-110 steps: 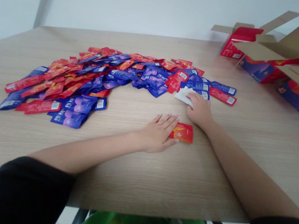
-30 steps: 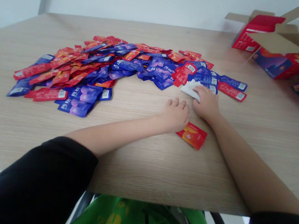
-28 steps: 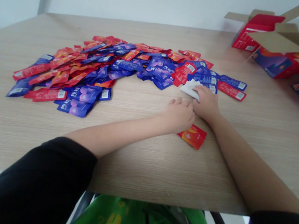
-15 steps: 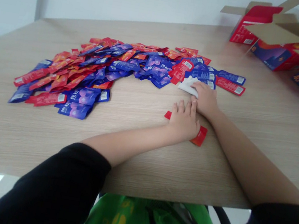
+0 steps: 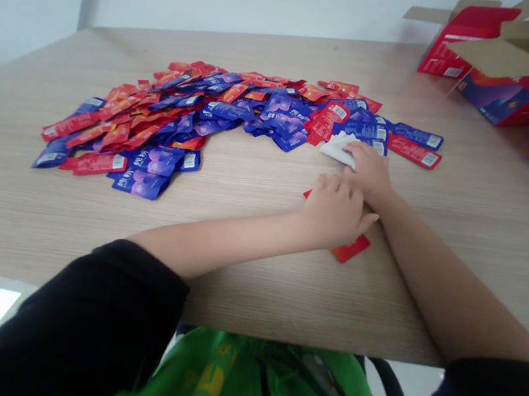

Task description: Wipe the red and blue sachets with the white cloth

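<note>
1. Directly under the palm of the left hand (image 5: pixel 333 211): a red foil sachet (image 5: pixel 350 249), flat on the wood, one corner showing beyond the fingers and another below the thumb side

2. Left grip: fingers loosely spread, palm bearing down, thumb out to the side, no pinch; sachet pinned in place rather than lifted, as far as visible

3. Almost touching the left hand, on its far side: the right hand (image 5: pixel 369 171), fingers close together and pressed down on a crumpled white tissue (image 5: pixel 338 148), which sticks out past the fingertips; any pinch hidden, so impossible to tell

4. Likely handling of the sachet: very light, thin, slippery and flexible, with a slightly firmer sealed edge; easiest hold probably at an exposed corner, between finger and thumb

5. Likely handling of the tissue: soft, almost weightless, easily torn, best gathered rather than pinched at one edge

6. Just past the right fingertips: a loose blue sachet (image 5: pixel 359 131) and a red sachet (image 5: pixel 412 154), both long and narrow, with white barcode patches

7. Farther out, left of the grip: a wide, curved heap of overlapping glossy red and blue sachets (image 5: pixel 228 111), on a pale wood-grain table (image 5: pixel 37 221)

8. Farthest, beyond the right hand: an open corrugated cardboard carton (image 5: pixel 502 96), printed red and blue, and a small red box (image 5: pixel 446 52)
</note>
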`<state>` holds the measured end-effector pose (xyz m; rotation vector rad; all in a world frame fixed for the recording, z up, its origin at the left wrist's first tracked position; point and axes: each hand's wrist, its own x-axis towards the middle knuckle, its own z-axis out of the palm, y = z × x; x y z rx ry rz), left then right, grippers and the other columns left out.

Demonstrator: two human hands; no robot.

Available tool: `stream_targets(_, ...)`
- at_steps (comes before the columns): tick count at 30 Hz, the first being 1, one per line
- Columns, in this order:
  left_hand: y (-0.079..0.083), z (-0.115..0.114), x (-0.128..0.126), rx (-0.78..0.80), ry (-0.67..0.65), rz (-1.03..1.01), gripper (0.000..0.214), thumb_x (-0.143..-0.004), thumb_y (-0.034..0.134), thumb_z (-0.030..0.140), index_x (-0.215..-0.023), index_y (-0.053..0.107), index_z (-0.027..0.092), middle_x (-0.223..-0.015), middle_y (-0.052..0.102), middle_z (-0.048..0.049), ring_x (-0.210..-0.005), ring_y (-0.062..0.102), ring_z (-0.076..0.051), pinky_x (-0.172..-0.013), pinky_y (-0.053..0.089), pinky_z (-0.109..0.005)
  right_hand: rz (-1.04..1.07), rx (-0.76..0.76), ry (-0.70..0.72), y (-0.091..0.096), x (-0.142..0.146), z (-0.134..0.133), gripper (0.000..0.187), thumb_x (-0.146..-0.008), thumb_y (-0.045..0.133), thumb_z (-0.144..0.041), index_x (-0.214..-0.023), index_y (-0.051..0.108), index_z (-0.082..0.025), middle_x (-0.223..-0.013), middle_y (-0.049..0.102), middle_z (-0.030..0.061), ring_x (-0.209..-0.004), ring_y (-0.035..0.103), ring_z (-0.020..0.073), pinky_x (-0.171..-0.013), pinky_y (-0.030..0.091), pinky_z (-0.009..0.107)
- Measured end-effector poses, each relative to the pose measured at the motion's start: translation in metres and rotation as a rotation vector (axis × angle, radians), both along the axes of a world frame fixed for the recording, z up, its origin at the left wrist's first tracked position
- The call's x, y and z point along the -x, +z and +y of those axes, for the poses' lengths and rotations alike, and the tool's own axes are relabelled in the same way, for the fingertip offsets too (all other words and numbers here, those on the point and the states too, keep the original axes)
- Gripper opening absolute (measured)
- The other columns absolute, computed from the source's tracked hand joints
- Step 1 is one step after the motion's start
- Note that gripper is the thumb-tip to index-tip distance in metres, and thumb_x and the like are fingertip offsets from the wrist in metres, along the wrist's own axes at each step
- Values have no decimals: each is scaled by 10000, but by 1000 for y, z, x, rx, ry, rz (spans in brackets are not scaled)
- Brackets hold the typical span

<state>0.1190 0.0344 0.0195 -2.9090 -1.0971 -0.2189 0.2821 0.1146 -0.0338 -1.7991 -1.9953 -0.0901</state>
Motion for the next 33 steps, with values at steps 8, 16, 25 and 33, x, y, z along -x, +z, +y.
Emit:
stream_targets(8, -20, 20, 105, 53, -344, 91, 487, -994, 311, 271, -1460, 377, 145, -1543, 380, -71, -1380, 372, -262, -1111, 302, -438, -32, 24, -27, 3, 9, -5, 596, -787, 418, -124, -1383, 436, -100, -1408, 520, 188, -1281, 472, 325, -1025, 353, 530)
stream_targets(16, -25, -12, 104, -85, 16, 93, 507, -971, 344, 354, -1308, 513, 15, -1369, 522, -215, -1203, 494, -343, -952, 417, -454, 171, -64, -197, 31, 13, -21, 580, -826, 357, -93, -1401, 431, -118, -1358, 578, 149, -1222, 552, 295, -984, 454, 447)
stream_targets(25, -20, -20, 108, -55, 78, 36, 416, -933, 430, 325, -1248, 547, 80, -1303, 541, -189, -1243, 460, -349, -992, 414, -475, -163, 106, 156, 32, 116, -114, 543, -880, 378, -178, -1419, 442, -173, -1531, 391, 135, -1397, 345, 339, -1070, 304, 566)
stream_targets(33, -22, -20, 115, 39, 50, 75, 521, -955, 380, 320, -1390, 415, 33, -1482, 397, -233, -1389, 349, -357, -1118, 317, -508, -206, 130, -27, 19, 82, -93, 552, -873, 361, -190, -1419, 428, -147, -1514, 410, 160, -1348, 391, 360, -1011, 322, 597)
